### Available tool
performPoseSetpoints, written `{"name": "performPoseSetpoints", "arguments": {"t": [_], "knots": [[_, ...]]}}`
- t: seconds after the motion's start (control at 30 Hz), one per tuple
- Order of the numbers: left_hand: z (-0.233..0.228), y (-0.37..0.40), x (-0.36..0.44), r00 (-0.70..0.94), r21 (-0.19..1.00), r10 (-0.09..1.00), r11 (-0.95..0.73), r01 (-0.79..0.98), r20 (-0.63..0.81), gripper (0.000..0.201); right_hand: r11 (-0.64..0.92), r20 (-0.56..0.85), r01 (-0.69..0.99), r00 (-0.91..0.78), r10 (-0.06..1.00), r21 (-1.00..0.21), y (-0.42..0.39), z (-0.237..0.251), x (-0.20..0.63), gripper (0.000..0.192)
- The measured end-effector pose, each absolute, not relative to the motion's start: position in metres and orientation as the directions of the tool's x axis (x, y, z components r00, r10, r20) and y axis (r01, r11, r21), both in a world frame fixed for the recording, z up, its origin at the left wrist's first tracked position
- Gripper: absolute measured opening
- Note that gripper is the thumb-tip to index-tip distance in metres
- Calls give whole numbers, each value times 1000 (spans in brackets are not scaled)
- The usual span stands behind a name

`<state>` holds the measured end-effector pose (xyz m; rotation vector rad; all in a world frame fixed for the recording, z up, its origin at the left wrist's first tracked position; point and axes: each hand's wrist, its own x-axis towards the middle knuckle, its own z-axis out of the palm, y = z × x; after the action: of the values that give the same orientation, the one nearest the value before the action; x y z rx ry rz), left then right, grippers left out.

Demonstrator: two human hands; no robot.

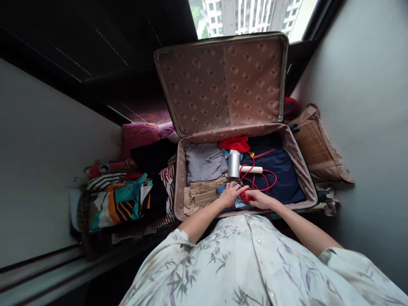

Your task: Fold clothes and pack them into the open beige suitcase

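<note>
An open suitcase (296,157) with a patterned lining lies before me, its lid up. Inside are a folded grey garment (204,162), beige folded clothes (199,195), a dark navy garment (283,176), a red cloth (236,143) and a silver hair dryer (234,165) with a white handle and a red cord (266,180). My left hand (230,194) rests on a blue cloth (223,189) at the near edge. My right hand (259,199) grips the red plug end of the cord (245,196) beside it. The two hands nearly touch.
A pile of colourful clothes (121,202) lies left of the suitcase, with a pink pillow (140,134) behind. A woven brown cushion (317,146) leans against the right wall. A window is above the lid. Walls close in on both sides.
</note>
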<state>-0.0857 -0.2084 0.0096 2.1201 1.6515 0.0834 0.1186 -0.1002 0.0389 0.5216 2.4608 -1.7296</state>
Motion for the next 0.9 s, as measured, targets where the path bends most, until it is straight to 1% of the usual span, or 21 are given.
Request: {"name": "performPoseSetpoints", "arguments": {"t": [0.1, 0.17, 0.2, 0.23, 0.27, 0.3, 0.37, 0.4, 0.47, 0.53, 0.6, 0.67, 0.7, 0.73, 0.8, 0.83, 0.9], "knots": [[16, -206, -81, 300, 410, 910, -167, 897, -286, 58, 206, -318, 356, -928, 196, -911, -101, 47, 120, 7], [26, -210, -81, 318, 429, 903, -174, 886, -290, 40, 107, -336, 356, -927, 166, -929, -95, 50, 120, 13], [31, -215, -81, 322, 429, 905, -182, 885, -278, 32, 57, -336, 349, -927, 169, -935, -88, 50, 119, 17], [36, -221, -82, 321, 424, 910, -190, 885, -262, 24, 20, -330, 341, -922, 201, -940, -79, 50, 117, 20], [42, -229, -83, 314, 416, 917, -193, 889, -245, 19, 7, -320, 334, -909, 266, -943, -67, 48, 114, 22], [47, -237, -85, 297, 408, 926, -184, 894, -233, 15, 19, -308, 337, -882, 357, -941, -53, 45, 110, 23], [54, -255, -87, 238, 401, 946, -134, 906, -221, 12, 93, -283, 397, -782, 556, -913, -21, 38, 97, 23], [57, -263, -88, 198, 400, 955, -97, 911, -220, 11, 133, -270, 445, -726, 633, -885, -4, 34, 88, 23], [60, -274, -88, 121, 401, 968, -24, 916, -220, 11, 202, -245, 548, -634, 733, -812, 27, 27, 63, 29], [62, -279, -85, 58, 401, 973, 37, 916, -223, 14, 266, -220, 630, -585, 781, -729, 51, 23, 32, 42], [64, -279, -79, 9, 392, 972, 86, 916, -234, 15, 307, -222, 700, -556, 801, -645, 67, 21, 1, 58], [67, -278, -72, -27, 376, 968, 123, 918, -251, 14, 303, -276, 760, -529, 803, -575, 75, 20, -27, 75], [68, -277, -70, -42, 366, 965, 138, 920, -259, 13, 302, -311, 781, -525, 793, -547, 77, 19, -38, 79], [69, -276, -68, -55, 358, 963, 151, 922, -265, 13, 313, -339, 791, -533, 775, -526, 78, 18, -47, 77], [70, -276, -66, -80, 344, 960, 174, 923, -269, 13, 368, -361, 777, -583, 728, -511, 80, 18, -57, 58], [70, -277, -65, -94, 337, 959, 185, 923, -269, 14, 402, -354, 756, -616, 704, -516, 81, 19, -59, 48], [69, -278, -66, -110, 323, 957, 197, 925, -269, 15, 463, -315, 702, -680, 662, -541, 85, 24, -57, 39]]}}
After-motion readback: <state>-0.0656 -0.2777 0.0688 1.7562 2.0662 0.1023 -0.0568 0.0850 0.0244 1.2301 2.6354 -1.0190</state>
